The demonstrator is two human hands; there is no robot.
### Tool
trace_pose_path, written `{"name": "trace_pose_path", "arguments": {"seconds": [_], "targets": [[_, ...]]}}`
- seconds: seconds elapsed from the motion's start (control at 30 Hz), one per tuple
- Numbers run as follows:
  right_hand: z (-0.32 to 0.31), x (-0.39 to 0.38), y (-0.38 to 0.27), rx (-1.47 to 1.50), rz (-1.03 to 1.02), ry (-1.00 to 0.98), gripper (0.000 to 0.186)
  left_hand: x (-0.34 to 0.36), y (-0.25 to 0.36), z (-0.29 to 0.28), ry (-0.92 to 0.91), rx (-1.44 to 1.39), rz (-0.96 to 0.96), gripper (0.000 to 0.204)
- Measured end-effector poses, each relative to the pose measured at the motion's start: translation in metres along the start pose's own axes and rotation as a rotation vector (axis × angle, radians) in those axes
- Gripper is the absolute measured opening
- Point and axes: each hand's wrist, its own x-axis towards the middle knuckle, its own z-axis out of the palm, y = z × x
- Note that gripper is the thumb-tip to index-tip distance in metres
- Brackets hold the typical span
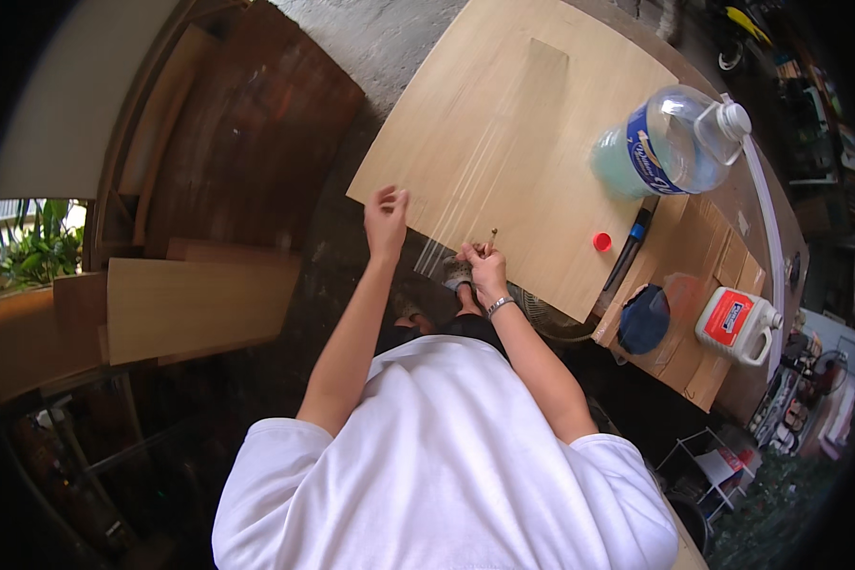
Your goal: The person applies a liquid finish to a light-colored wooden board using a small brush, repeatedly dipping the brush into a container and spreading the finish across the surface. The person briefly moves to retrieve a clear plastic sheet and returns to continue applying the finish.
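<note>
A pale plywood sheet (513, 123) lies in front of me, its near edge by my hands. My left hand (387, 226) hovers at the sheet's left edge, its fingers loosely bent and slightly apart, with nothing visible in them. At the near edge my right hand (487, 273) pinches a short, thin brown stick-like piece (492, 236) that points up over the board. Several thin, pale strips or lines (464, 195) run across the sheet between my hands and past its near edge. I cannot make out what they are.
On the right stand a large clear bottle (670, 142), a red cap (601, 241), a black marker-like tube (631, 249), a dark blue round thing (644, 319) on cardboard (693, 366) and a white jug (734, 325). Wooden panels (199, 304) lean at left.
</note>
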Motion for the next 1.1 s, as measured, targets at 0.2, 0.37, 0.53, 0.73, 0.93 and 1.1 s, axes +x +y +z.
{"name": "trace_pose_path", "arguments": {"seconds": [0.2,0.37,0.53,0.73,0.93,1.1], "targets": [[-0.003,0.012,0.016,-0.057,-0.069,-0.019,0.021,-0.108,-0.054,-0.028,0.057,-0.423,-0.707,0.050],[-0.017,0.002,0.007,-0.658,-0.100,0.233,0.033,-0.136,-0.072,0.003,-0.302,-0.749,-0.836,0.035],[-0.080,-0.033,-0.042,-0.588,-0.536,0.204,0.055,-0.129,-0.092,0.011,-0.196,-0.777,-0.795,0.025],[-0.170,-0.033,-0.108,-0.300,-0.369,0.354,0.054,-0.120,-0.093,0.012,-0.159,-0.766,-0.796,0.025],[-0.216,0.004,-0.126,-0.417,-0.459,0.437,0.015,-0.106,-0.083,0.024,-0.124,-0.667,-0.757,0.029],[-0.232,0.028,-0.127,-0.445,-0.403,0.399,0.010,-0.105,-0.082,0.025,-0.091,-0.639,-0.733,0.030]]}}
